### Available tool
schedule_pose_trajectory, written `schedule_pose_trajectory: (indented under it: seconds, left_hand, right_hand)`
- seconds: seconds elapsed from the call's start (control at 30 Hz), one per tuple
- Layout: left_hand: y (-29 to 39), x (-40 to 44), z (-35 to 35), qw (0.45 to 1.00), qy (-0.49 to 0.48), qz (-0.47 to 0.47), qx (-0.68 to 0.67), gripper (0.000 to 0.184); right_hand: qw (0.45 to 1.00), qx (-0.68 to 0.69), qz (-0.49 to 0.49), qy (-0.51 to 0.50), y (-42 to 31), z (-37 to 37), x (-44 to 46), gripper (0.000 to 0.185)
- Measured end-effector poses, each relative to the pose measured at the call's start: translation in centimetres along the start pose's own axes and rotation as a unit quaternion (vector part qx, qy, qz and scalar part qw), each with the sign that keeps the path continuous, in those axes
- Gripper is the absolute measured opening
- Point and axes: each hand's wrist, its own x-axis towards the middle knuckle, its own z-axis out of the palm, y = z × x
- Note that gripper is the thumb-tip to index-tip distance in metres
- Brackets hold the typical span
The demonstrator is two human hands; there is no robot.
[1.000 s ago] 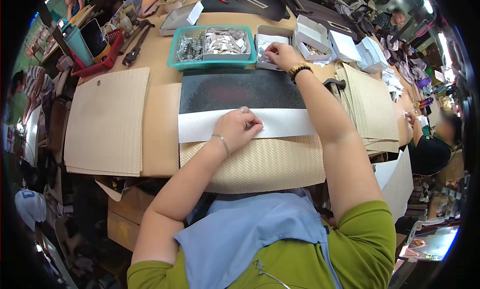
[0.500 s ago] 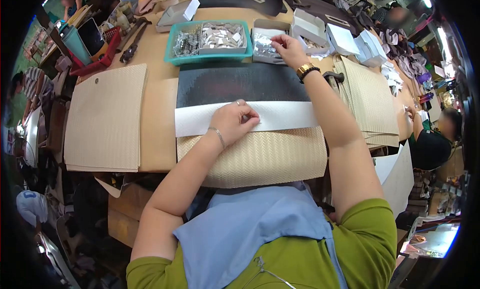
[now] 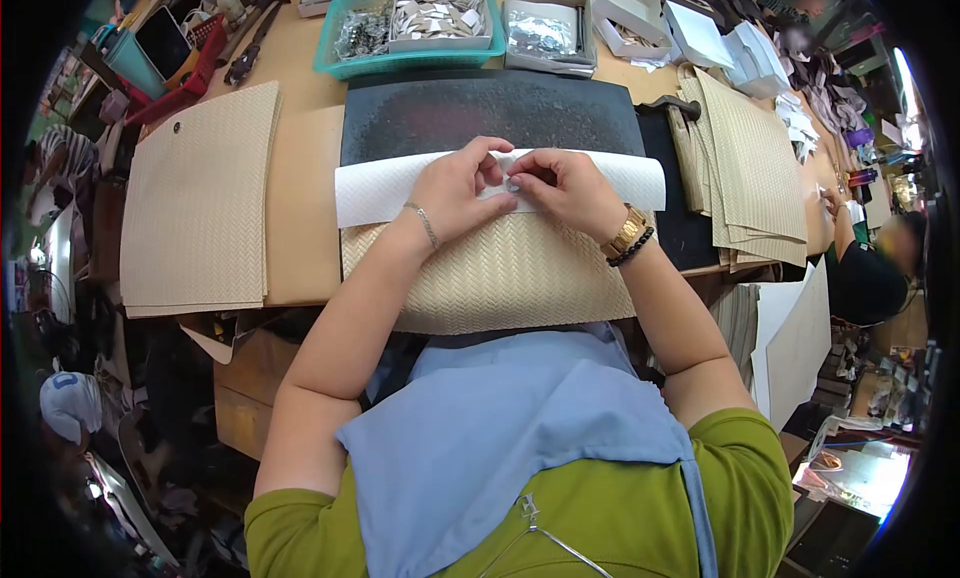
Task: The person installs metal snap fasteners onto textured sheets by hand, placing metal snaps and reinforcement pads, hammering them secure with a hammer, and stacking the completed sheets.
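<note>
A woven cream sheet (image 3: 520, 273) lies before me, its far edge turned up as a white strip (image 3: 375, 193). On this strip, near its middle, my right hand (image 3: 575, 190) pinches a small shiny metal piece (image 3: 513, 185) between thumb and forefinger; its exact kind is too small to make out. Close beside it, my left hand (image 3: 462, 188) rests on the strip with thumb and forefinger apart and the other fingers curled. Behind the strip is a dark, worn board (image 3: 480, 113).
Behind the board stand a teal tray (image 3: 345, 70) of metal parts and small pieces, and a cardboard box (image 3: 550, 68) with a clear bag. Stacks of woven sheets lie left (image 3: 200, 198) and right (image 3: 760, 168). A dark metal tool (image 3: 672, 105) borders the right stack. Another person (image 3: 870, 278) sits right.
My right hand has come back from the cardboard box to the white strip, now holding a small shiny piece. My left hand's thumb and forefinger have parted. The camera view has shifted.
</note>
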Motion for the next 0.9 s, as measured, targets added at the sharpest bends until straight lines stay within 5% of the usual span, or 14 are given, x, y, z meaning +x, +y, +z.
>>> schedule_pose_trajectory:
  seconds: [0.23, 0.37, 0.43, 0.5, 0.67, 0.77, 0.83, 0.87, 0.9]
  left_hand:
    - [-0.3, 0.0, 0.2, 0.998, -0.002, -0.003, -0.062, 0.025]
    - [0.1, -0.3, 0.1, 0.999, 0.006, 0.035, 0.015, 0.013]
    - [-0.2, -0.2, 0.4, 0.997, 0.023, 0.063, 0.044, 0.011]
    - [-0.1, -0.3, 0.5, 0.991, 0.036, 0.099, 0.079, 0.011]
    - [-0.3, -0.5, 0.7, 0.983, 0.057, 0.137, 0.11, 0.012]
    - [-0.3, -0.5, 0.6, 0.985, 0.052, 0.128, 0.099, 0.012]
    - [-0.3, -0.6, 0.6, 0.989, 0.05, 0.117, 0.079, 0.013]
    - [-0.4, -0.7, 0.7, 0.984, 0.061, 0.131, 0.104, 0.013]
    - [-0.3, -0.7, 0.7, 0.979, 0.071, 0.143, 0.129, 0.012]
  right_hand:
    - [0.978, -0.126, -0.153, 0.07, 0.7, -0.2, -0.2, 0.014]
    - [0.954, -0.152, -0.105, 0.236, 2.2, -6.2, -1.6, 0.013]
    - [0.922, -0.225, 0.003, 0.316, 5.7, -10.5, -3.1, 0.026]
    - [0.83, -0.448, 0.113, 0.313, 10.3, -13.6, -5.7, 0.051]
    - [0.822, -0.449, 0.176, 0.302, 17.7, -17.1, -9.0, 0.056]
    - [0.835, -0.416, 0.159, 0.324, 17.4, -17.2, -8.9, 0.053]
    - [0.905, -0.062, 0.223, 0.356, 13.1, -16.3, -8.5, 0.049]
    - [0.894, 0.122, 0.249, 0.351, 10.5, -15.2, -8.6, 0.047]
    - [0.905, 0.159, 0.195, 0.343, 8.7, -13.7, -8.8, 0.046]
